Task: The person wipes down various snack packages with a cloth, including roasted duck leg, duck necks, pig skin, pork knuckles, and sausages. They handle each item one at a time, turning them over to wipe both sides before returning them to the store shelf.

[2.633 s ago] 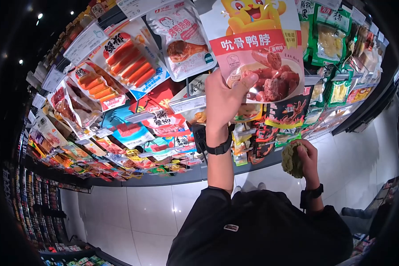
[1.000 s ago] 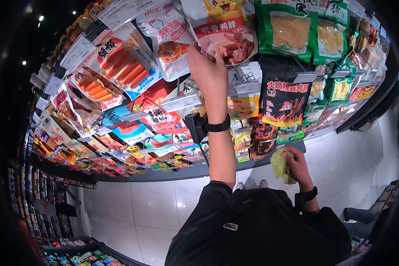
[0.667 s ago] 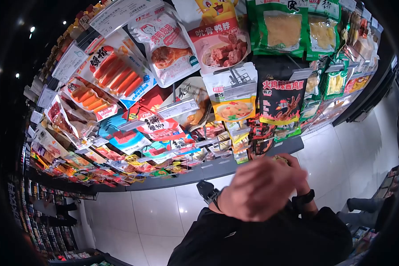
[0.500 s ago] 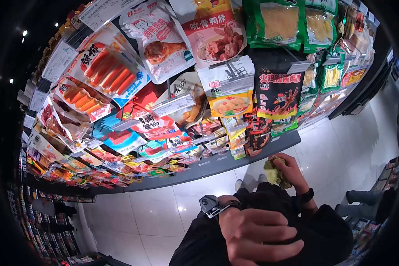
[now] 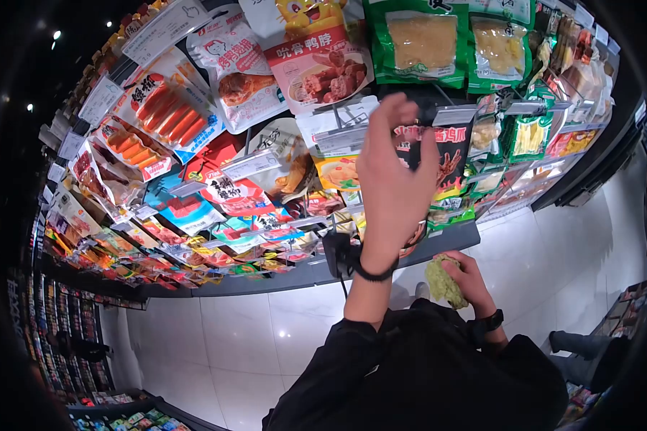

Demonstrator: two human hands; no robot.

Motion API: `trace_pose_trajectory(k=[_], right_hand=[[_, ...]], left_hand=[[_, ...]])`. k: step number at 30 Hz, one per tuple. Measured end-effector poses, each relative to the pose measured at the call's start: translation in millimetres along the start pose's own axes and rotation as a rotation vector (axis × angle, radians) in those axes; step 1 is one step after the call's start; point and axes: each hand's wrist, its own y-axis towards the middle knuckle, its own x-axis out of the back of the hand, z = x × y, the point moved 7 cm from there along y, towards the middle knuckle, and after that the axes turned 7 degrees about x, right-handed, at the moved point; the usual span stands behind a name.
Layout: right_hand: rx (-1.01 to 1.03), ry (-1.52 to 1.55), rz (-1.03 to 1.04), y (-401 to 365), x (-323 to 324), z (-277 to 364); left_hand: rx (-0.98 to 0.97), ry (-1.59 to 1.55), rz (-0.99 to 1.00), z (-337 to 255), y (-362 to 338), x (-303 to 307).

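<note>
My left hand (image 5: 399,165) is raised in front of the shelf, thumb and fingers apart, with nothing seen between them. It partly covers a black package with red lettering and a chicken-feet picture (image 5: 449,161). Beside it hangs a white and yellow package (image 5: 338,169). A dark device and a band are on that wrist. Lower right, my right hand (image 5: 471,280) is closed on a crumpled pale green item (image 5: 444,281); what it is cannot be made out. A dark watch is on the right wrist.
Above hang a pink duck-neck package (image 5: 320,65) and green packages (image 5: 424,43). Price tags (image 5: 248,165) stick out on hooks. The grey shelf base (image 5: 302,273) borders a pale tiled floor (image 5: 244,323). A person's legs (image 5: 579,345) show at lower right.
My left hand has risen from over my lap to the black package, its fingers now spread. The view has shifted slightly. My right hand still holds the green item.
</note>
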Motion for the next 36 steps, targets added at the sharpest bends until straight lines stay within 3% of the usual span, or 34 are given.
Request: trace_pose_trajectory(k=[5, 10, 14, 16, 20, 25, 29, 36], right_hand=[[0.009, -0.007, -0.007, -10, 51, -2], [0.005, 0.004, 0.004, -15, 91, -3], [0.009, -0.008, 0.028, -8, 106, -10], [0.003, 0.005, 0.042, -5, 107, -14], [-0.014, -0.006, 0.070, 1, 106, -17], [-0.015, -0.011, 0.105, 10, 109, -17], [-0.015, 0.005, 0.097, 14, 109, -18], [0.013, -0.028, 0.088, 23, 110, -19]], left_hand=[[-0.056, 0.317, -0.185, 70, 77, -47], [0.142, 0.346, -0.292, 94, 97, -48], [0.215, 0.331, -0.207, 95, 97, -52], [0.170, 0.116, -0.029, 113, 108, -62], [0.132, -0.022, 0.061, 98, 106, -67], [0.211, -0.451, 0.174, 56, 91, -62], [0.319, -0.655, 0.201, 37, 80, -55], [0.246, -0.883, 0.107, -5, 65, -60]])
